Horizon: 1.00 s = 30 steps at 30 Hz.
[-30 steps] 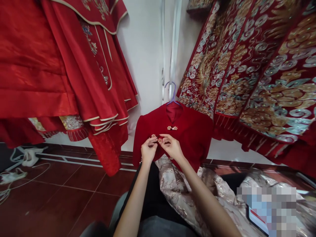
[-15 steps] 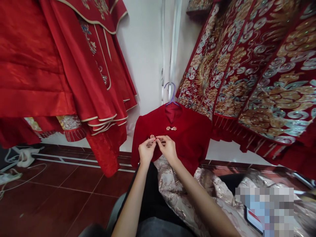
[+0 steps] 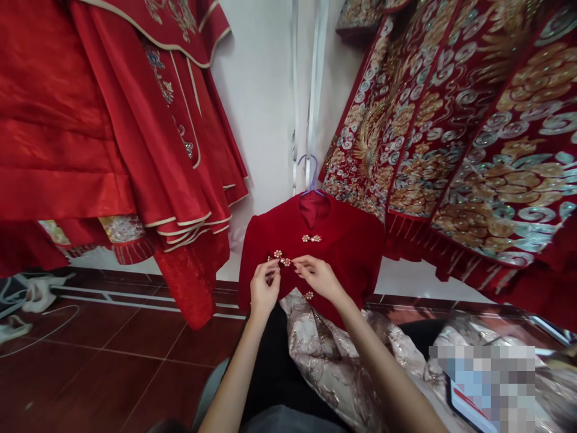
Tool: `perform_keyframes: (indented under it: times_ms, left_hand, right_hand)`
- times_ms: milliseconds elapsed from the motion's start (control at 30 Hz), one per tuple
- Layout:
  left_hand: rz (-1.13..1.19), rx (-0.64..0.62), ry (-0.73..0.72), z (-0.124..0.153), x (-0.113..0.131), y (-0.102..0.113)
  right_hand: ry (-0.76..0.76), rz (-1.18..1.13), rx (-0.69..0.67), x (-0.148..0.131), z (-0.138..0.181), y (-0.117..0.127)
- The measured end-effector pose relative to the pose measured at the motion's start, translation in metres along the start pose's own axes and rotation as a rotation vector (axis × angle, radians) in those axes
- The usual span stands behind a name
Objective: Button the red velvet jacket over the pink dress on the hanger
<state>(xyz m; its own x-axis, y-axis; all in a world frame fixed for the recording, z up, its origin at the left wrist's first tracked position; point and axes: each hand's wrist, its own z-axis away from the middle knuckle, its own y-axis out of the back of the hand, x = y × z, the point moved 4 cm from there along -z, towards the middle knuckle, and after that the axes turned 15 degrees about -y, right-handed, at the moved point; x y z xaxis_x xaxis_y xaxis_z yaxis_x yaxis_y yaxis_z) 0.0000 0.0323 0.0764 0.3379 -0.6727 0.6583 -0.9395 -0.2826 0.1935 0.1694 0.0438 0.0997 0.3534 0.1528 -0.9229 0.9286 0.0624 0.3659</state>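
jacket point(image 3: 347, 252): red cloth, matt, looks like soft velvet
clasps point(image 3: 312, 239): small pearly beads, glossy
hanger point(image 3: 311, 177): thin purple wire, smooth
hanging robes point(image 3: 90, 120): red satin cloth, shiny, with pale trim
embroidered panels point(image 3: 473, 132): red cloth with gold and silver thread, glittering
lap fabric point(image 3: 333, 361): pale brocade, slight sheen
floor point(image 3: 112, 373): dark red tiles, glossy

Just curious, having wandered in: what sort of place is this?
Likely a wedding-dress shop or workroom: red robes and gold-embroidered skirts hang by the wall, and the left hand and right hand pinch a red jacket on a hanger.

Red robes point(image 3: 112, 120) — embroidered skirt point(image 3: 473, 132)
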Motion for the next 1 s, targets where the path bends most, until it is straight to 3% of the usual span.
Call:
perform_keyframes:
  times_ms: [167,300,500,700,800,1000]
  left_hand:
    - [-0.152,0.021,0.045,0.048,-0.014,0.008]
    - [-0.279,0.076,0.046,0.064,-0.024,0.009]
    - [-0.438,0.057,0.052,0.054,-0.013,0.016]
    - [-0.505,-0.07,-0.088,0.049,0.006,0.007]
    - [-0.529,-0.14,-0.104,0.048,0.002,-0.002]
    - [-0.666,-0.064,0.05,0.03,-0.018,0.007]
  right_hand:
    - [-0.164,0.216,-0.123,0.021,0.024,0.032]
    - [-0.168,0.379,-0.187,0.028,0.028,0.033]
    - [-0.165,0.443,-0.17,0.042,0.02,0.016]
    - [-0.179,0.412,-0.234,0.047,0.018,0.005]
    - [-0.199,0.372,-0.283,0.044,0.02,0.008]
    - [-0.202,0.332,-0.3,0.038,0.021,0.007]
